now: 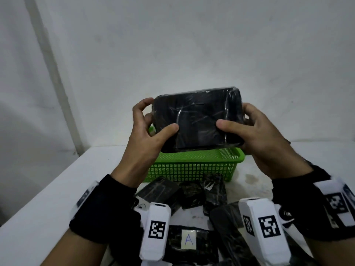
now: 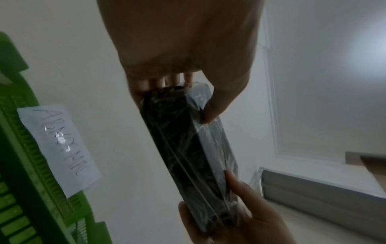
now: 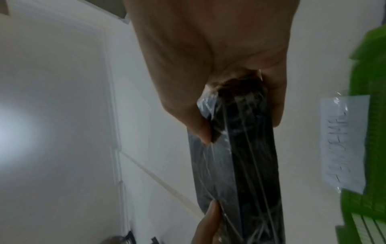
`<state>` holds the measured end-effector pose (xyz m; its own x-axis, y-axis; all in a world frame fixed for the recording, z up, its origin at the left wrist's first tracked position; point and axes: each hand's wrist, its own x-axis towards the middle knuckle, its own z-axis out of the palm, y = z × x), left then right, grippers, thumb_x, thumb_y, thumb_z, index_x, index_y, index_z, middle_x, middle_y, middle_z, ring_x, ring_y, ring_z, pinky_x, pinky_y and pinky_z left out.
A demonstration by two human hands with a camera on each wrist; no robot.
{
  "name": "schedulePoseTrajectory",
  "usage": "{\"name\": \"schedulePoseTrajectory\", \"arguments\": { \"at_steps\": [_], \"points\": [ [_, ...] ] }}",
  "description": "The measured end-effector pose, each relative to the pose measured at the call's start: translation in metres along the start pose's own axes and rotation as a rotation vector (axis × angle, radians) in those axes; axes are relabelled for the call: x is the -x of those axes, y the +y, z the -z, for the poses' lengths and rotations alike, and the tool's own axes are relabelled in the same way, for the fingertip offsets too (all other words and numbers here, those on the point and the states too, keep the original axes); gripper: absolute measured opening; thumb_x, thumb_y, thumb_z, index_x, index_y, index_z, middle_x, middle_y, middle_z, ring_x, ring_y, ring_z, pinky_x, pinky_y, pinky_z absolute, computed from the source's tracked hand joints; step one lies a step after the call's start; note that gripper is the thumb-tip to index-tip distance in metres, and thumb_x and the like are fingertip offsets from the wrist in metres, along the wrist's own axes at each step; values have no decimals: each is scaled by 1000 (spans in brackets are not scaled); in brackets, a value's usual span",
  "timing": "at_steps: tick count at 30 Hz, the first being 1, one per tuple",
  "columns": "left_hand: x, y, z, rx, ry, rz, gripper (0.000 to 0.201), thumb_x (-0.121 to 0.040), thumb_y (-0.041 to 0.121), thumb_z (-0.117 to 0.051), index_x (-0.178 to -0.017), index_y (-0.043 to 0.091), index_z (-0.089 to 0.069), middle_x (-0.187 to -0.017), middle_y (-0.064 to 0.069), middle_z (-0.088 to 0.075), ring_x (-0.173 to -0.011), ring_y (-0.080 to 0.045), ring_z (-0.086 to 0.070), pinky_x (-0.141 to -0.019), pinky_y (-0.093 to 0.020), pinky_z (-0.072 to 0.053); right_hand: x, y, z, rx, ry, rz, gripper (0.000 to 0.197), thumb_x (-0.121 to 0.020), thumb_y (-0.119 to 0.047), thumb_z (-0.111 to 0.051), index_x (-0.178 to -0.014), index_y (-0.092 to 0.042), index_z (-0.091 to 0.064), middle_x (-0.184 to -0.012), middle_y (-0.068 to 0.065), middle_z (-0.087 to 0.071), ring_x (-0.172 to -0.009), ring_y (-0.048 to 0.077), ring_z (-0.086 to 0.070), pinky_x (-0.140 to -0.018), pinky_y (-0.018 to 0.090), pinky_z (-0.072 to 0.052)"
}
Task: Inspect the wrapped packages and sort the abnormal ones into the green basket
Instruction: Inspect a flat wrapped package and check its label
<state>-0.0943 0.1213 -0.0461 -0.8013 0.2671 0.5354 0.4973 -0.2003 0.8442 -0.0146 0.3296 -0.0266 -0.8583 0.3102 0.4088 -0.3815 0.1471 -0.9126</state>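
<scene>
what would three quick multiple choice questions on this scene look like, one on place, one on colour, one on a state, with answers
1. Where is the held package relative to the basket?
A. inside it
B. raised above it
C. under it

2. What colour is the basket?
A. green
B. red
C. blue

3. How is the held package gripped?
A. left hand only
B. right hand only
C. both hands, one at each end

Answers:
1 B: in the head view the package is up in the air, over the basket's rim.
2 A: its mesh walls are bright green.
3 C: the left hand and the right hand each curl round an end, thumbs on the front face.
</scene>
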Motion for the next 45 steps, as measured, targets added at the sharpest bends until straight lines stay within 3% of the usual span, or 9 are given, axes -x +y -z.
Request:
{"name": "schedulePoseTrajectory", "arguments": {
  "at_steps": [6, 10, 14, 18, 23, 26, 31, 34, 45],
  "points": [
    [0, 2, 2, -159, -80, 67, 44, -86, 24, -65, -122, 35, -43, -117, 17, -63, -103, -9, -66, -88, -46, -57, 6, -2, 14, 603, 67, 198, 61, -75, -48, -81, -127, -39, -50, -107, -20, -65, -104, 18, -68, -90, 44, -55],
    [2, 6, -5, -43, -58, 92, 30, -93, 35, -63, -113, 24, -44, -100, 20, -65, -101, -4, -65, -96, -54, -54, 5, -3, 5, 209, -75, 48, 73, -58, -79, -76, -115, -38, -56, -112, -17, -69, -109, 15, -69, -89, 41, -53],
    [4, 4, -8, -24, -41, 23, 12, -97, 24, -58, -102, 26, -48, -94, 14, -64, -87, -1, -63, -88, -41, -52, -1, 5, -2, 60, 38, 129, 47, -64, -61, -73, -96, -29, -61, -92, -12, -68, -101, 23, -70, -89, 43, -53],
    [1, 0, -5, -28, -59, 77, 32, -81, 38, -70, -107, 28, -54, -122, 16, -65, -107, -8, -63, -92, -36, -47, 0, 4, 0, 109, 27, 178, 45, -60, -57, -74, -88, -27, -57, -78, -14, -58, -70, 14, -59, -63, 29, -44],
    [-2, 8, 3, 258, -56, 293, 37, -88, 48, -58, -112, 20, -55, -119, -1, -61, -107, -24, -64, -88, -50, -56, 4, -1, 9, 106, -80, 298, 52, -59, -46, -79, -101, -31, -54, -126, 2, -50, -96, 5, -56, -74, 17, -46],
    [-2, 6, 3, 290, -24, 317, 32, -94, 20, -58, -125, 11, -55, -113, -7, -61, -95, -18, -67, -72, -35, -61, 7, -3, 1, 129, -171, 215, 59, -64, -52, -77, -113, -41, -46, -134, -12, -47, -104, 5, -57, -67, 10, -45],
    [-5, -1, 3, 275, -9, 161, 80, -79, 0, -70, -147, 24, -35, -113, -2, -69, -93, -14, -70, -70, -27, -58, 0, -2, -6, -153, -25, -82, 53, -93, -28, -67, -139, -24, -39, -114, -6, -70, -93, 12, -72, -76, 36, -62],
    [-4, 0, 3, 246, -44, 156, 78, -75, 8, -70, -145, 20, -37, -117, -6, -68, -98, -18, -70, -75, -29, -58, -1, 3, -5, -101, -23, -110, 27, -93, -21, -66, -119, -15, -62, -102, 0, -74, -95, 19, -70, -70, 40, -63],
    [-3, 1, 6, 95, -43, 115, 74, -72, 21, -73, -139, 22, -42, -115, -2, -69, -100, -17, -71, -76, -28, -58, -1, 6, -7, 10, -10, -26, 30, -89, -22, -70, -118, -15, -66, -110, 6, -77, -96, 22, -76, -70, 28, -59]
  ]
}}
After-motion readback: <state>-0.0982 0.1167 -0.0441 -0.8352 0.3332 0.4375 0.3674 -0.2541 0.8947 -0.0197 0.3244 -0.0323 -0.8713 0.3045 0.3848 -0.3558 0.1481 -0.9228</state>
